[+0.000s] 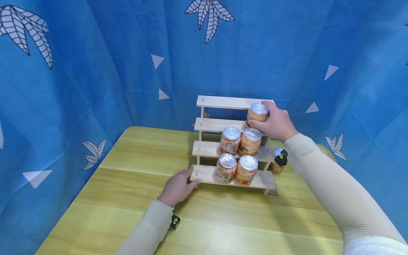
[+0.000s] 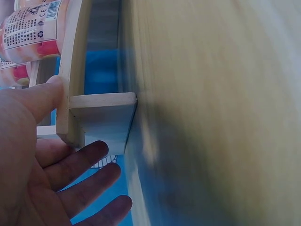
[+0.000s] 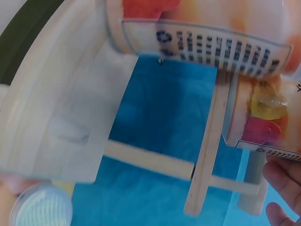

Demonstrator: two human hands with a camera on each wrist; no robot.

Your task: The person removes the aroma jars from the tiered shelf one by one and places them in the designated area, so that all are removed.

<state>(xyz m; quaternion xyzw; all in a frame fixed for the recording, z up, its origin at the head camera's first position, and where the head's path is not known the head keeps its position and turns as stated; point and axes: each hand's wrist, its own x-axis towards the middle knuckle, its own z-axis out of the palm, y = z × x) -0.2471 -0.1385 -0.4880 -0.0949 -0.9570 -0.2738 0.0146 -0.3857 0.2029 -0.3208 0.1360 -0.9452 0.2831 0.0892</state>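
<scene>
A stepped wooden rack (image 1: 216, 102) with several tiers stands on a yellow-green table (image 1: 127, 198). Two orange cans (image 1: 236, 168) sit on the lowest step and two more cans (image 1: 240, 141) on the step above. My right hand (image 1: 274, 122) grips a fifth can (image 1: 257, 114) on the third step; its label (image 3: 207, 42) fills the right wrist view. My left hand (image 1: 179, 186) rests against the left end of the bottom step (image 2: 101, 117), thumb (image 2: 44, 96) on the board, fingers (image 2: 87, 176) straight.
Another can (image 1: 278, 160) with a dark object over it stands on the table to the right of the rack, partly hidden by my right forearm. Blue patterned cloth (image 1: 95, 71) hangs around the table on all sides.
</scene>
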